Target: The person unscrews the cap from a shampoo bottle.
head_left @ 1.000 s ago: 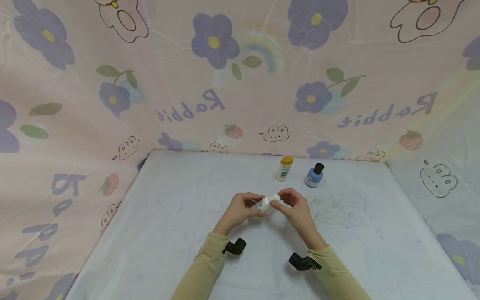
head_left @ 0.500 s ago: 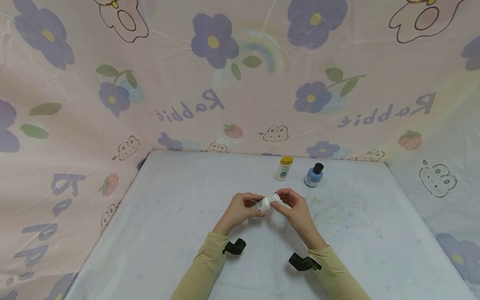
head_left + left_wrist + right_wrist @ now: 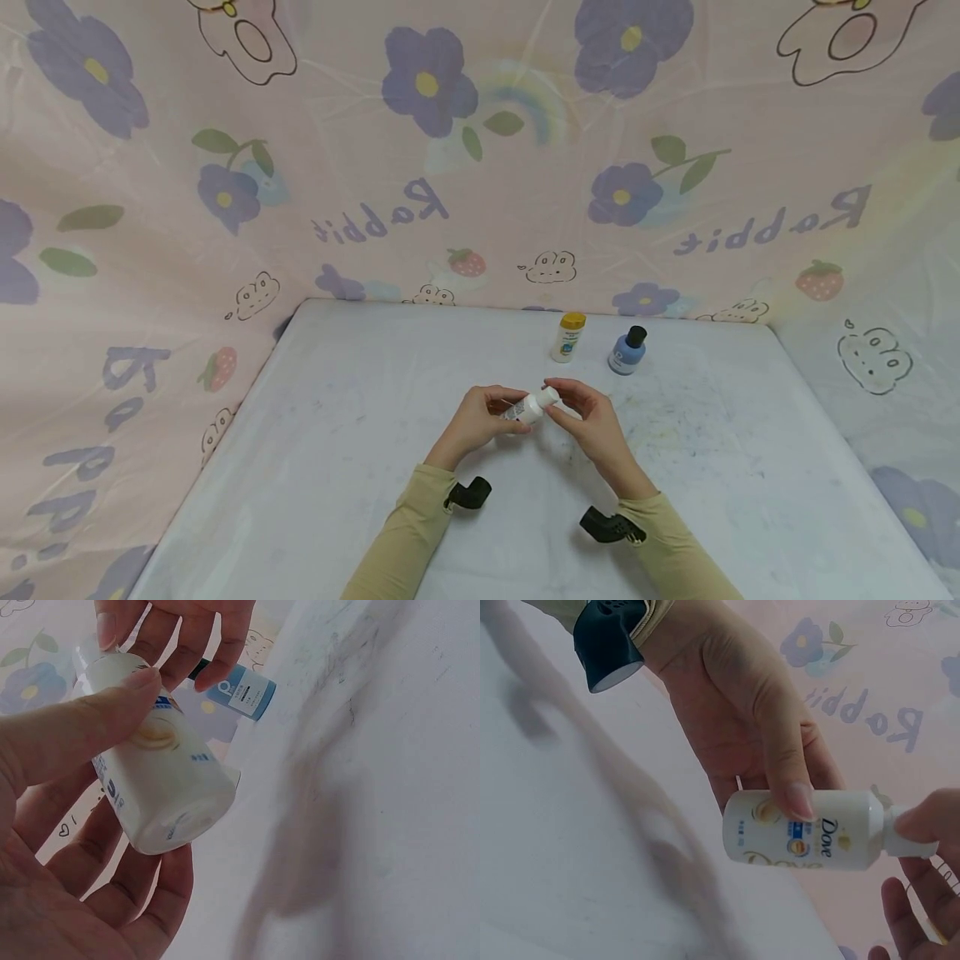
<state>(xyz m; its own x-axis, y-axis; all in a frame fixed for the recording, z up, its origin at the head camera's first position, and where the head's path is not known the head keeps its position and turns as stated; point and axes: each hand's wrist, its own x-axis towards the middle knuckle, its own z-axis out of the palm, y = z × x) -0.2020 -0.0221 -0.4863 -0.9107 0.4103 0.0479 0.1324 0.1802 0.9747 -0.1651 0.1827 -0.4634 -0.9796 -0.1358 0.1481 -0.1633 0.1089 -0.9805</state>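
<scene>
My left hand (image 3: 483, 417) holds a small white Dove bottle (image 3: 810, 829), tilted with its cap end up and to the right in the head view. The thumb lies across the label side, and the fingers are behind the body. My right hand (image 3: 600, 421) is at the other end, its thumb and fingertips pinching the white cap (image 3: 550, 396). In the left wrist view the bottle's base (image 3: 187, 825) faces the camera, and the right fingers (image 3: 184, 645) show beyond. The cap's far side is hidden by the right hand.
Behind the hands stand a white bottle with a yellow cap (image 3: 568, 337) and a blue bottle with a black cap (image 3: 627, 350). A white cloth (image 3: 360, 367) covers the table. Patterned curtains (image 3: 480, 175) rise at its back and sides.
The right fingers have shifted slightly left onto the cap. A white flap that stuck out beside the bottle's neck no longer shows. The left hand has hardly moved.
</scene>
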